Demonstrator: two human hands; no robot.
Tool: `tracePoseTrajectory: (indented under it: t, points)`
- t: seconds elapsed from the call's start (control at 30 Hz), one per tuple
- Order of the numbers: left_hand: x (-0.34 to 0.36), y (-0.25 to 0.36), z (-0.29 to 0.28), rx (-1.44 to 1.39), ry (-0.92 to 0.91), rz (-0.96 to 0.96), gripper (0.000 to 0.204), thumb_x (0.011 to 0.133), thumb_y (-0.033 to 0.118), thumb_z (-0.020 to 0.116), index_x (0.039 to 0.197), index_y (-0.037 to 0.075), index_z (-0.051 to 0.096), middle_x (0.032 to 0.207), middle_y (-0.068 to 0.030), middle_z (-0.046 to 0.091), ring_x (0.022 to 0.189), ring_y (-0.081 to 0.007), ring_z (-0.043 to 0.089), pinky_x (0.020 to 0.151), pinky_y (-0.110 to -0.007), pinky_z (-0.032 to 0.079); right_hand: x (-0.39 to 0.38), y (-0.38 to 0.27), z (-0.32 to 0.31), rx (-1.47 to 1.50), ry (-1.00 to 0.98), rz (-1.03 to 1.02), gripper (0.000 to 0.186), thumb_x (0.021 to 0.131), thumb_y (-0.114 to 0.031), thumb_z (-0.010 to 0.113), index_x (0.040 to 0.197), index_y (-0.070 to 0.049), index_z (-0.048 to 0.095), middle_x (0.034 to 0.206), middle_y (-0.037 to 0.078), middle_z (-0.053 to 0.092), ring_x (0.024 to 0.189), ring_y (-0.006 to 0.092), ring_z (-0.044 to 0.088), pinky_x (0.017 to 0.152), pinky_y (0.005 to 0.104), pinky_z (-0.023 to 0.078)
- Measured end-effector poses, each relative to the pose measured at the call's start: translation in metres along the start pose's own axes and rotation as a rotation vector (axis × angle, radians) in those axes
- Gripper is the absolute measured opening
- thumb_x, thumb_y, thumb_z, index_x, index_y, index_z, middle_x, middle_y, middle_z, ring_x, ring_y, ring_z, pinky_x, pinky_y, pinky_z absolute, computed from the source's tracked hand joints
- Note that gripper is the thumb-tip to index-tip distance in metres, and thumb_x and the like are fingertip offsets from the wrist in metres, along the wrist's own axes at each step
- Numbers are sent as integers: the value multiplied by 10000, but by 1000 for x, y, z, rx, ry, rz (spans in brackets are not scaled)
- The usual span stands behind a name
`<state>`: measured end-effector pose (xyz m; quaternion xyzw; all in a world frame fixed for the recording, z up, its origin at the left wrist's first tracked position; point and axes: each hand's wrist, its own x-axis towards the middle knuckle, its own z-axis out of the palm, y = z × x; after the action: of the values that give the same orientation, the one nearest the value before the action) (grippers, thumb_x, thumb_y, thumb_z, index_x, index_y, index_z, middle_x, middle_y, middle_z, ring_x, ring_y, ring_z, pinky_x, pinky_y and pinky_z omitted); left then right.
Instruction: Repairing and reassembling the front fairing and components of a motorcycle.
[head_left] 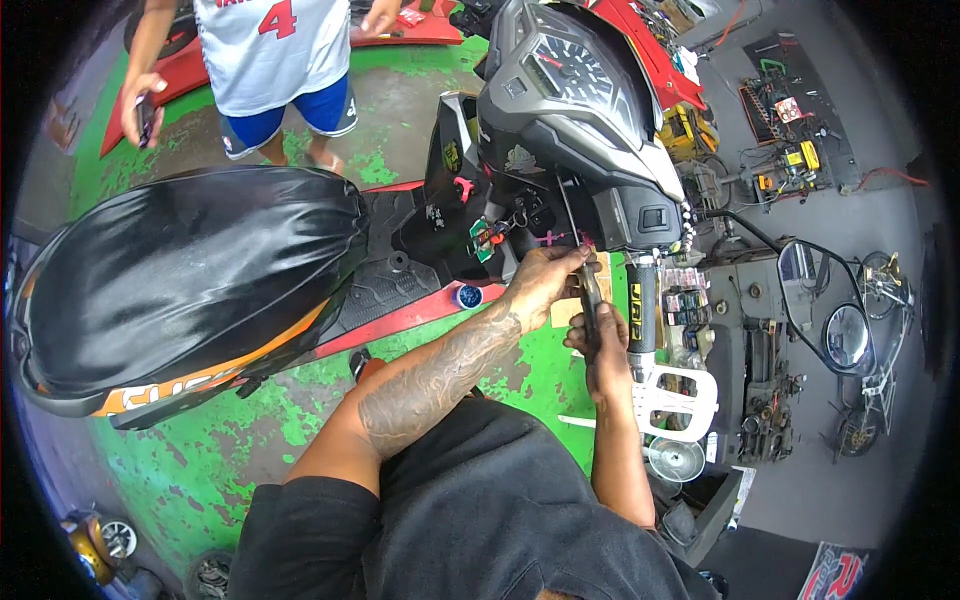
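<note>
Holding a dark tool (590, 288) near the handlebar (648, 300), my left hand (545, 280) pinches its farther part, while my right hand (606, 345) has its grip closed around the nearer part, probably for steadiness.

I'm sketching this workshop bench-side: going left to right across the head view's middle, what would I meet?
Black seat cover, small round blue item, left hand, right hand, handlebar grip, round mirror.

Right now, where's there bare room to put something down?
Bare green floor shows between the scooter and the left sleeve, and a smaller patch between the forearms. It's crowded where the left hand, right hand, dark tool and handlebar grip bunch together.
</note>
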<state>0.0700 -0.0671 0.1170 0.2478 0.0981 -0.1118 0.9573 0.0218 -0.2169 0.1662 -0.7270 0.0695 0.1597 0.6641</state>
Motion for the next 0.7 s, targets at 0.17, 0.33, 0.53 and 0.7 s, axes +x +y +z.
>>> tracePoseTrajectory:
  t: [0.17,0.33,0.53,0.7]
  points:
    - [1,0,4,-16,64,1,212,934,188,682,1011,-10,679,914,-73,697,787,-169,682,702,-316,567,3,22,4,-752,242,-568,382,950,-159,659,1257,-4,494,1066,72,585,821,138,611,693,261,517]
    - [-4,1,0,52,103,22,218,982,198,614,1039,-3,679,929,-70,678,817,-163,644,742,-345,570,-3,-1,9,245,-78,93,473,1006,-401,522,1281,-16,503,1070,124,628,847,238,663,727,366,571]
    - [-7,3,-7,-53,20,-20,220,970,199,635,1035,-9,667,912,-63,672,780,-162,653,713,-315,558,0,1,12,183,-35,106,336,1014,-290,541,1176,5,545,970,113,649,754,191,655,652,303,566]
    - [-5,4,-5,-52,57,1,175,927,147,692,1001,-9,658,889,-53,659,783,-169,659,707,-298,559,-4,15,29,-230,121,-215,299,909,-71,689,1127,11,502,1016,95,601,769,143,625,655,263,536]
